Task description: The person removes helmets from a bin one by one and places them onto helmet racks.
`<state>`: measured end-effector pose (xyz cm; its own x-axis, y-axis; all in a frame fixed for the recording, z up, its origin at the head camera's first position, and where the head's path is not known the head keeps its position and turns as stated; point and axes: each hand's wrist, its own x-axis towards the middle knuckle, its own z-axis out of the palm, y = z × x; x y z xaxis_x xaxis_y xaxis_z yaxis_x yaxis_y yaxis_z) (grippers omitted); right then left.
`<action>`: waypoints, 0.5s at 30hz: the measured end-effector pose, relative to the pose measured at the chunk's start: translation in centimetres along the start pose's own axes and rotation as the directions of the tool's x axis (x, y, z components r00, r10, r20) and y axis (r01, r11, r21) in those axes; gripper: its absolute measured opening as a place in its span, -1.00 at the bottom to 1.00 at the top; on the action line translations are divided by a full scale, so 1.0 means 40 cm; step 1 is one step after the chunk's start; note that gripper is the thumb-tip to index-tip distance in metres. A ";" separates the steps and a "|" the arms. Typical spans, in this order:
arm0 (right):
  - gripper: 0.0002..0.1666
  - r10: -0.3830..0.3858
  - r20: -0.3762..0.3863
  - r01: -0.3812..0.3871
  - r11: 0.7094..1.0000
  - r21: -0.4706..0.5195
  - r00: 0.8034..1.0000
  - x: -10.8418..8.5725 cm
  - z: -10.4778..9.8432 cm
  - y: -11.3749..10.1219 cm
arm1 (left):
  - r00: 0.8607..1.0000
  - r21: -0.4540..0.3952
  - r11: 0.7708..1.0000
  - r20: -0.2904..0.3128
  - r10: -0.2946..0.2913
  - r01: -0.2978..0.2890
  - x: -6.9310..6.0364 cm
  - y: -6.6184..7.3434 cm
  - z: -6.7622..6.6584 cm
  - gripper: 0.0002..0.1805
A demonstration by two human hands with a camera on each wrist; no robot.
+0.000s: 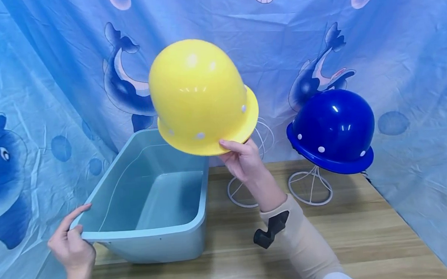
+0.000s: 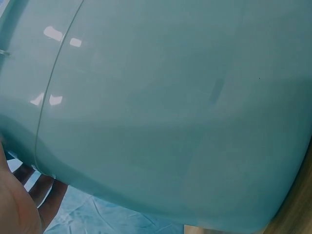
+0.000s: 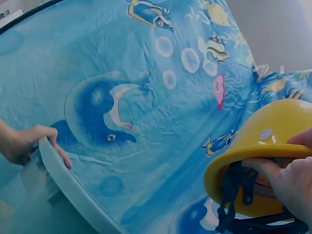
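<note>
My right hand (image 1: 244, 158) pinches the brim of a yellow hard hat (image 1: 198, 94), thumb on top and fingers beneath. The hat is in the air, tilted, above the right part of a light blue plastic bin (image 1: 148, 232). In the right wrist view, dark straps (image 3: 233, 187) show inside the yellow hat. My left hand (image 1: 72, 246) grips the bin's rim at its near left corner; the left wrist view has its fingers (image 2: 52, 202) by the bin's outer wall. No objects show on the visible part of the bin's floor.
A blue hard hat (image 1: 333, 127) sits tilted on a white wire stand (image 1: 311, 203) at the right. Another white wire stand (image 1: 244, 205) is partly hidden behind my right arm. Everything stands on a wooden table (image 1: 237, 265). A blue curtain (image 1: 217, 13) with dolphins hangs behind and at the sides.
</note>
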<state>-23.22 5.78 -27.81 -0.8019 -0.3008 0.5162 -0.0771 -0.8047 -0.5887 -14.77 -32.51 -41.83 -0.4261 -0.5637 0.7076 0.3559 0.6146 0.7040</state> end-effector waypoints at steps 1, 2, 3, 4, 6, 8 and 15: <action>-0.45 -0.019 -0.005 0.019 1.000 -0.004 1.000 -0.001 -0.003 -0.003 | 1.000 -0.006 1.000 -0.004 -0.002 0.002 0.000 0.000 0.001 -0.40; -0.44 -0.039 -0.008 0.039 0.999 -0.010 0.999 -0.003 -0.006 -0.005 | 1.000 -0.010 1.000 -0.008 -0.004 0.004 0.000 -0.001 0.002 -0.40; -0.43 -0.059 -0.012 0.059 0.998 -0.018 0.998 -0.004 -0.009 -0.007 | 1.000 -0.015 1.000 -0.014 -0.006 0.006 -0.001 -0.002 0.004 -0.41; -0.42 -0.080 -0.016 0.079 0.996 -0.028 0.997 -0.005 -0.012 -0.009 | 1.000 -0.019 1.000 -0.018 -0.008 0.007 -0.002 -0.003 0.005 -0.42; -0.41 -0.116 -0.026 0.115 0.992 -0.045 0.993 -0.005 -0.020 -0.013 | 1.000 -0.026 1.000 -0.030 -0.009 0.008 -0.003 -0.006 0.008 -0.43; -0.40 -0.153 -0.035 0.151 0.987 -0.053 0.988 -0.005 -0.030 -0.017 | 0.999 -0.028 1.000 -0.034 -0.009 0.008 -0.004 -0.010 0.009 -0.44; -0.41 -0.229 -0.069 0.228 0.973 -0.023 0.971 -0.005 -0.058 -0.042 | 0.999 -0.060 0.998 -0.016 -0.034 0.033 -0.003 -0.009 0.005 -0.42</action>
<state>-24.31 8.38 -28.35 -0.8020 -0.0722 0.5929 -0.2718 -0.8398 -0.4699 -15.01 -32.56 -42.18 -0.4250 -0.5930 0.6839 0.3908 0.5613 0.7296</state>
